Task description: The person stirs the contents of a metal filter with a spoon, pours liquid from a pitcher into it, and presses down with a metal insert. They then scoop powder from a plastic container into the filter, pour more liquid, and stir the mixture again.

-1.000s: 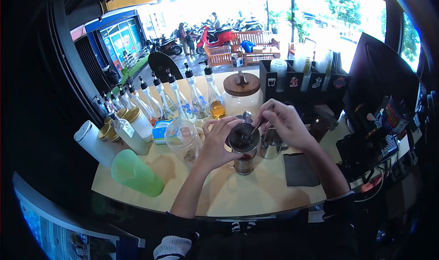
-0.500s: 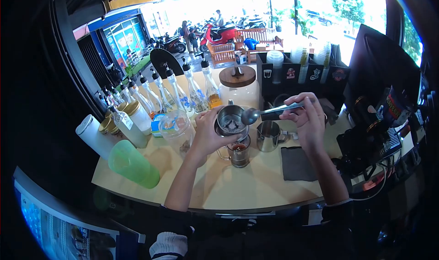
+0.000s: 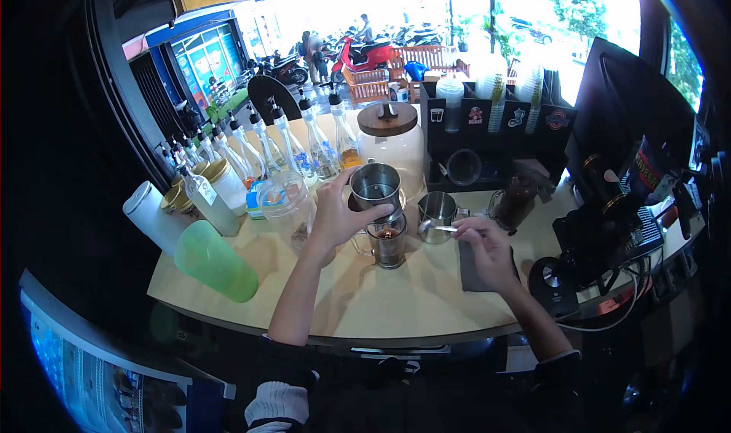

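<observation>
My left hand [image 3: 333, 221] is wrapped round a small metal cup [image 3: 375, 180], thumb across its near side. The cup is right over a clear glass mug [image 3: 389, 249] that has brown liquid in it and stands on the counter. Between its closed fingers, my right hand [image 3: 491, 256] holds a metal spoon [image 3: 440, 227] by the handle. The spoon's bowl overlaps the front of a steel milk pitcher [image 3: 437, 207], to the right of the mug. Below my right hand, a dark folded cloth [image 3: 472, 271] lies partly hidden.
Left of my hands are a clear plastic jar [image 3: 285, 204], a tilted green tumbler [image 3: 215, 262] and a row of pump bottles [image 3: 316, 143]. Behind stand a wooden-lidded jar [image 3: 390, 147] and a black cup holder [image 3: 495, 121]. Black equipment [image 3: 601, 239] occupies the right side.
My right hand has lowered, taking the spoon away from above the metal cup to in front of the pitcher. My left hand keeps the cup over the mug. The view has shifted slightly.
</observation>
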The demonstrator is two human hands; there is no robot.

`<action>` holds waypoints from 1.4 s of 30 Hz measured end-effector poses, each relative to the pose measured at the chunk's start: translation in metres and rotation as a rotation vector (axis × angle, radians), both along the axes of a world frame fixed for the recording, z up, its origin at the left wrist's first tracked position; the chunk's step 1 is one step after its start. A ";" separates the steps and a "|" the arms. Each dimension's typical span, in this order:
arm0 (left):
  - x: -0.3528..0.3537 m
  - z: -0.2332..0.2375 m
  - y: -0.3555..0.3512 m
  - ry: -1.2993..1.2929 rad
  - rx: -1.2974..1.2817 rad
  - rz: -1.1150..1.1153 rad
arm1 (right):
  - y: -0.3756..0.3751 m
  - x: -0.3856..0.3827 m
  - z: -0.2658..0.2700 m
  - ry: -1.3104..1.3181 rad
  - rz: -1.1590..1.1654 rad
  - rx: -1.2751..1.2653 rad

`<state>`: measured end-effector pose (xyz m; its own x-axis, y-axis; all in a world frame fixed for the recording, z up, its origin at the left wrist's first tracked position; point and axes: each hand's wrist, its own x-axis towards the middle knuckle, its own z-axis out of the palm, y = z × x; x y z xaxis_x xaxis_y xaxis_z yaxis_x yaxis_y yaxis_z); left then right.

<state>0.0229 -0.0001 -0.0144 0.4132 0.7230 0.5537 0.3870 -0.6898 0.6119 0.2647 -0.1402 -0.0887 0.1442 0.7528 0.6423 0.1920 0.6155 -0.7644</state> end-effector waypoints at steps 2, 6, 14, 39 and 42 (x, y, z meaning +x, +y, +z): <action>0.001 -0.002 -0.002 0.002 -0.013 0.013 | 0.005 -0.004 -0.012 -0.050 -0.018 0.000; 0.003 -0.004 -0.005 -0.030 -0.038 -0.004 | 0.013 -0.012 -0.027 -0.155 -0.053 -0.039; 0.004 -0.014 -0.010 -0.040 0.028 0.019 | 0.017 -0.022 -0.051 -0.324 -0.055 -0.068; 0.007 -0.040 -0.018 0.017 0.164 0.095 | 0.008 -0.028 -0.074 -0.726 -0.112 -0.088; 0.005 -0.039 -0.018 0.036 0.116 0.061 | 0.009 -0.028 -0.075 -0.743 -0.116 -0.089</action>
<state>0.0282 -0.0181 -0.0534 0.3915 0.6794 0.6207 0.4513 -0.7295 0.5139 0.2364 -0.1315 -0.1638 -0.2213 0.8125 0.5393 0.7359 0.5020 -0.4543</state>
